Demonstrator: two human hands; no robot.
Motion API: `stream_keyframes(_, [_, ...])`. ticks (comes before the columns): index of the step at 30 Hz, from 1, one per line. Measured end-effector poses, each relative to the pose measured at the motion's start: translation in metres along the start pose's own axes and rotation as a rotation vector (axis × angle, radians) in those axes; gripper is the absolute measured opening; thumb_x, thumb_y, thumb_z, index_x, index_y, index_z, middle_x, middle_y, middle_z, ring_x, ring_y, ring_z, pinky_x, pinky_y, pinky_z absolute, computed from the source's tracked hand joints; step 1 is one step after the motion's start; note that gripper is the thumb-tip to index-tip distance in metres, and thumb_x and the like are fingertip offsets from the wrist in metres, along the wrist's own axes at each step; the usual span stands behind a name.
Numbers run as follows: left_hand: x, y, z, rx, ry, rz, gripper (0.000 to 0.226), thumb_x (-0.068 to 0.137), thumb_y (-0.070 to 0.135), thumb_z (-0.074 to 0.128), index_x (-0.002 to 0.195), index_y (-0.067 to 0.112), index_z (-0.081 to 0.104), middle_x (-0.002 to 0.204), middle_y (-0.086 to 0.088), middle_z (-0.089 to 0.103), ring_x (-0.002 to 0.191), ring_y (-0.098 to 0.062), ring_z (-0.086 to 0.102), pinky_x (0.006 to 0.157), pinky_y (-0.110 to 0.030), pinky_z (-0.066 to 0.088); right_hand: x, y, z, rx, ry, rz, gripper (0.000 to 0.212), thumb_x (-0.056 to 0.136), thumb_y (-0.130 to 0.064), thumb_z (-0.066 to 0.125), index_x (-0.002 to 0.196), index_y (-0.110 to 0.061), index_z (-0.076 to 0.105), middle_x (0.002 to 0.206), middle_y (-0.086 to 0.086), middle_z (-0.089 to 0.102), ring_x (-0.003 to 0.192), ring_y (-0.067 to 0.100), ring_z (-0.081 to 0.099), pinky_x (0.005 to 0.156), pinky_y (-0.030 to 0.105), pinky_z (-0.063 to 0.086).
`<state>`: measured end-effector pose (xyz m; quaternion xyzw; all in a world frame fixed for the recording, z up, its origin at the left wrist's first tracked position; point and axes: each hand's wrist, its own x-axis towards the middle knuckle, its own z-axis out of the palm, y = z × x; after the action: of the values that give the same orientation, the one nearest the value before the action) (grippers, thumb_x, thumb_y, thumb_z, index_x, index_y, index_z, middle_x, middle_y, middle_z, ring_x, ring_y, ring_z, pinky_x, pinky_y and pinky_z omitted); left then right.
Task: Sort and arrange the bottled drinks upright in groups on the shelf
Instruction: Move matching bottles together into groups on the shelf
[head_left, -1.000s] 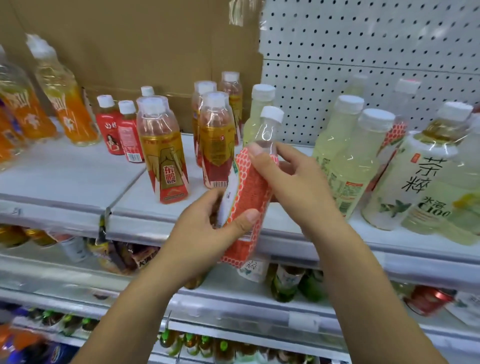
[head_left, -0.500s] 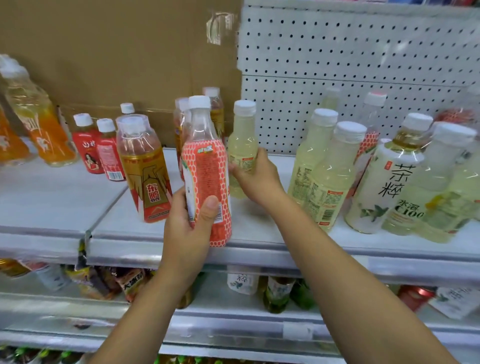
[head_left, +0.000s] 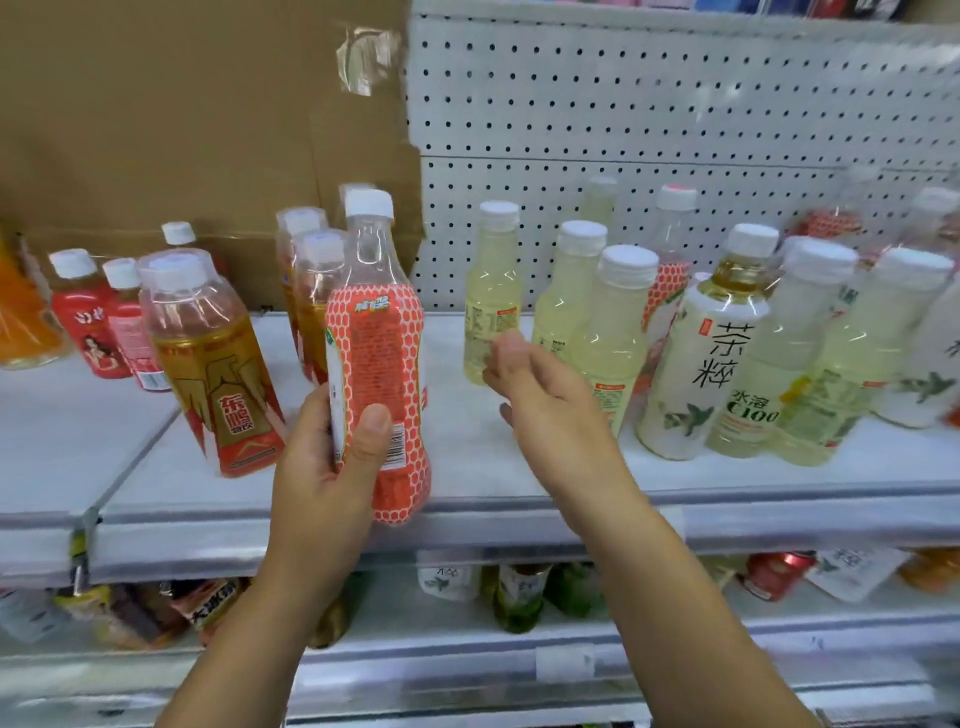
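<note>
Red bottle (head_left: 376, 395) is in my left hand (head_left: 322, 467): thumb across the label next to the barcode, fingers wrapped round the back, clamped tight. The bottle is upright, white cap on top. Its base hangs at the front lip of the shelf (head_left: 493, 457), not set down.

Right hand (head_left: 545, 400) holds nothing, fingers loose and apart, hovering over the bare middle of the shelf. Its fingertips are blurred and overlap the foot of the nearest pale bottle (head_left: 491, 306); can't tell if they touch.

More pale bottles (head_left: 613, 332) stand upright to the right of that one, packed close. A tea bottle (head_left: 711, 358) with a white label stands among them.

Left of the red bottle, a big amber bottle (head_left: 218, 364) stands near the shelf front, with two more ambers just behind my bottle. Small red bottles (head_left: 88, 322) stand further left.

Pegboard (head_left: 649, 104) backs the right half, cardboard (head_left: 182, 114) the left. Lower shelf (head_left: 675, 639) holds bottles lying down.
</note>
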<state>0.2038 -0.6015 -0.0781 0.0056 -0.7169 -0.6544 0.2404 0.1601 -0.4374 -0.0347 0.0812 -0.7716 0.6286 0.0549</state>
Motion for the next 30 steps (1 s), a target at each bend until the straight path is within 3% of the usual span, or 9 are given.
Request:
stream_keyframes(2, [-0.003, 0.019, 0.007, -0.048, -0.1, 0.05, 0.06, 0.069, 0.085, 0.058, 0.113, 0.044, 0.061, 0.108, 0.023, 0.072, 0.098, -0.001, 0.07, 0.072, -0.017, 0.058, -0.014, -0.017, -0.027, 0.271, -0.074, 0.036, 0.055, 0.085, -0.067, 0.048, 0.116, -0.026, 0.066, 0.118, -0.001, 0.075, 0.112, 0.01, 0.069, 0.106, 0.044, 0.05])
stream_keyframes(6, [-0.006, 0.054, 0.038, -0.169, -0.369, 0.086, 0.062, 0.063, 0.077, 0.073, 0.108, 0.035, 0.068, 0.103, 0.003, 0.076, 0.09, -0.016, 0.075, 0.07, -0.023, 0.059, -0.023, -0.037, -0.069, 0.271, -0.089, -0.091, 0.056, 0.09, -0.059, 0.06, 0.126, -0.017, 0.064, 0.11, -0.002, 0.076, 0.106, 0.014, 0.072, 0.098, 0.04, 0.053])
stream_keyframes(9, [0.0, 0.075, 0.067, -0.175, -0.552, 0.062, 0.059, 0.068, 0.058, 0.075, 0.111, 0.019, 0.063, 0.095, -0.002, 0.077, 0.083, -0.019, 0.075, 0.066, -0.026, 0.059, -0.033, -0.046, -0.091, 0.331, 0.036, -0.177, 0.047, 0.086, -0.051, 0.063, 0.109, -0.011, 0.069, 0.086, -0.005, 0.074, 0.079, 0.012, 0.069, 0.073, 0.027, 0.054])
stream_keyframes(11, [0.009, 0.091, 0.082, -0.108, -0.652, 0.108, 0.052, 0.079, 0.055, 0.068, 0.105, 0.01, 0.065, 0.088, -0.005, 0.077, 0.077, -0.019, 0.075, 0.062, -0.027, 0.059, -0.044, -0.05, -0.105, 0.338, 0.177, -0.196, 0.052, 0.081, -0.057, 0.065, 0.101, -0.01, 0.072, 0.084, 0.0, 0.074, 0.077, 0.014, 0.068, 0.071, 0.028, 0.054])
stream_keyframes(15, [0.053, 0.123, 0.108, 0.003, -0.495, 0.351, 0.04, 0.091, 0.052, 0.061, 0.094, 0.013, 0.07, 0.083, -0.003, 0.074, 0.075, -0.018, 0.072, 0.065, -0.033, 0.06, -0.067, -0.048, -0.13, 0.31, 0.417, -0.139, 0.048, 0.075, -0.059, 0.066, 0.089, -0.015, 0.077, 0.077, 0.003, 0.074, 0.067, 0.014, 0.068, 0.064, 0.028, 0.055])
stream_keyframes(18, [0.099, 0.144, 0.132, 0.254, -0.395, 0.51, 0.026, 0.089, 0.047, 0.07, 0.104, 0.025, 0.07, 0.092, 0.01, 0.071, 0.088, -0.008, 0.068, 0.075, -0.022, 0.051, -0.081, -0.046, -0.145, 0.329, 0.521, -0.063, 0.036, 0.076, -0.056, 0.066, 0.073, -0.021, 0.074, 0.064, 0.002, 0.068, 0.054, 0.015, 0.065, 0.051, 0.026, 0.053])
stream_keyframes(23, [0.158, 0.159, 0.186, 0.678, -0.633, 0.424, 0.057, 0.086, 0.055, 0.07, 0.136, 0.031, 0.058, 0.132, -0.001, 0.062, 0.113, -0.02, 0.062, 0.094, -0.036, 0.05, -0.083, -0.047, -0.171, 0.266, 0.699, -0.027, 0.039, 0.08, -0.054, 0.069, 0.086, -0.016, 0.074, 0.077, 0.006, 0.074, 0.064, 0.02, 0.071, 0.062, 0.034, 0.058])
stream_keyframes(27, [0.182, 0.155, 0.211, 0.741, -0.812, 0.372, 0.044, 0.087, 0.045, 0.074, 0.124, 0.024, 0.066, 0.102, -0.004, 0.073, 0.076, -0.012, 0.071, 0.057, -0.022, 0.054, -0.074, -0.056, -0.19, 0.12, 0.838, -0.063, 0.048, 0.077, -0.056, 0.07, 0.105, -0.017, 0.072, 0.09, 0.002, 0.079, 0.078, 0.018, 0.077, 0.07, 0.032, 0.056])
stream_keyframes(30, [0.195, 0.151, 0.222, 0.796, -0.865, 0.412, 0.038, 0.088, 0.045, 0.073, 0.116, 0.02, 0.068, 0.092, -0.003, 0.073, 0.072, -0.015, 0.072, 0.063, -0.027, 0.057, -0.064, -0.061, -0.208, 0.025, 0.885, -0.096, 0.04, 0.083, -0.05, 0.072, 0.106, -0.018, 0.071, 0.087, -0.002, 0.08, 0.077, 0.014, 0.077, 0.067, 0.025, 0.057])
